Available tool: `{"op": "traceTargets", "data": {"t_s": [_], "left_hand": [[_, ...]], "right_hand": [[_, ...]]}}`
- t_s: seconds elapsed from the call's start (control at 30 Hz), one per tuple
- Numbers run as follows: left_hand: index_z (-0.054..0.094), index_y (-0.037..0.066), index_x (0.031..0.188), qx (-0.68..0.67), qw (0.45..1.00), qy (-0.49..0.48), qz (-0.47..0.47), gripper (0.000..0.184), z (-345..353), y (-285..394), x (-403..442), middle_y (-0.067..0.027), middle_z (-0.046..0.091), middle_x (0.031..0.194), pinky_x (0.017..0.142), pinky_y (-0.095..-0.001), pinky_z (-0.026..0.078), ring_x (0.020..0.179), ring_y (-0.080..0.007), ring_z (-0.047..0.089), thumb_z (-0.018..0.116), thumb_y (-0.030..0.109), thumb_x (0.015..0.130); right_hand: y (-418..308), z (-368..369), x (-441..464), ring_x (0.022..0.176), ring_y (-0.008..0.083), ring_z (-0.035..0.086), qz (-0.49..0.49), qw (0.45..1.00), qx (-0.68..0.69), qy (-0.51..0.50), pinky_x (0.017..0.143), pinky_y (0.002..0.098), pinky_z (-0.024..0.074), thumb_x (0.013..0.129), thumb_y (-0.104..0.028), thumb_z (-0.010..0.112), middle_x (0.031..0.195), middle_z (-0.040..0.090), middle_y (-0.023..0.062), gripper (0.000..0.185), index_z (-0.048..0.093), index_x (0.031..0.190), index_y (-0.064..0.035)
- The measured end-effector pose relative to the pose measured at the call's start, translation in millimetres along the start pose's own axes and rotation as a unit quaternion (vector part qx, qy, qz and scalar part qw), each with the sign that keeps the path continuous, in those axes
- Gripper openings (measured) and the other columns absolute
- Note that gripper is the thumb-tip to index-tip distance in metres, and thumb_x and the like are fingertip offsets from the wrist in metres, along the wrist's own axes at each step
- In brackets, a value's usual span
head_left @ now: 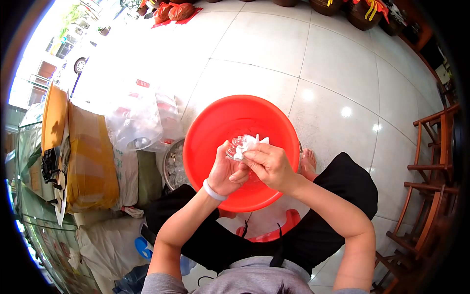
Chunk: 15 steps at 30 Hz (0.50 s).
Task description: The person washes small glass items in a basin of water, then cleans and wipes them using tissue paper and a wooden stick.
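Over a big red plastic basin (201, 122), both my hands meet around a small transparent ribbed piece that looks like a glass cup (233, 147). My left hand (225, 175) grips the cup from the left, thumb up along its side. In my right hand (270, 164) a crumpled white cloth or tissue (250, 143) is pinched and pressed against the cup. Part of the cup is hidden behind the cloth and fingers. Left of the basin, a metal bowl (167, 179) holds several transparent glass-like pieces.
Plastic bags (134, 122), a taped cardboard box (90, 157) and sacks (110, 245) crowd the left side by a glass case. Wooden chairs (431, 196) stand at right. Dark jars (364, 14) line the far tiled floor. A red stool (289, 225) is beneath me.
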<state>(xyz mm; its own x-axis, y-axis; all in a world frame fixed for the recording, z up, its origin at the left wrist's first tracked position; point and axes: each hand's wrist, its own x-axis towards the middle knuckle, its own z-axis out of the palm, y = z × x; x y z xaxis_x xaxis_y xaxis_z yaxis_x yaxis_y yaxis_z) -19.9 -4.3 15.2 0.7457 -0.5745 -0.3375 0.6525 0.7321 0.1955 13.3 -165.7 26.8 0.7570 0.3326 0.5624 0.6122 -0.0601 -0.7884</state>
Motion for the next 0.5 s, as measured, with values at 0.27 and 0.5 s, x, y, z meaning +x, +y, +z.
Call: {"op": "traceTargets", "data": {"t_s": [0.27, 0.5], "left_hand": [[0.055, 0.007, 0.091, 0.009, 0.999, 0.041, 0.009, 0.057, 8.0, 3.9, -2.2, -0.002, 0.05, 0.061, 0.039, -0.0224, 0.029, 0.036, -0.0098, 0.035, 0.027, 0.057, 0.089], [0.056, 0.008, 0.09, 0.105, 0.991, 0.08, 0.037, 0.062, 4.9, 10.6, -1.7, -0.0011, 0.048, 0.067, 0.042, -0.0226, 0.03, 0.044, -0.011, 0.04, 0.028, 0.062, 0.086]], "right_hand": [[0.7, -15.7, 8.1, 0.058, 0.0265, 0.058, 0.136, 0.989, -0.01, -0.057, 0.051, 0.0335, 0.0442, 0.079, -0.01, 0.058, 0.065, 0.056, 0.0119, 0.012, 0.063, 0.084, -0.0003], [3.4, -20.2, 13.4, 0.067, 0.0312, 0.059, 0.165, 0.985, -0.029, -0.034, 0.059, 0.0375, 0.0463, 0.082, -0.012, 0.053, 0.075, 0.059, 0.0154, 0.016, 0.06, 0.084, 0.0022]]}}
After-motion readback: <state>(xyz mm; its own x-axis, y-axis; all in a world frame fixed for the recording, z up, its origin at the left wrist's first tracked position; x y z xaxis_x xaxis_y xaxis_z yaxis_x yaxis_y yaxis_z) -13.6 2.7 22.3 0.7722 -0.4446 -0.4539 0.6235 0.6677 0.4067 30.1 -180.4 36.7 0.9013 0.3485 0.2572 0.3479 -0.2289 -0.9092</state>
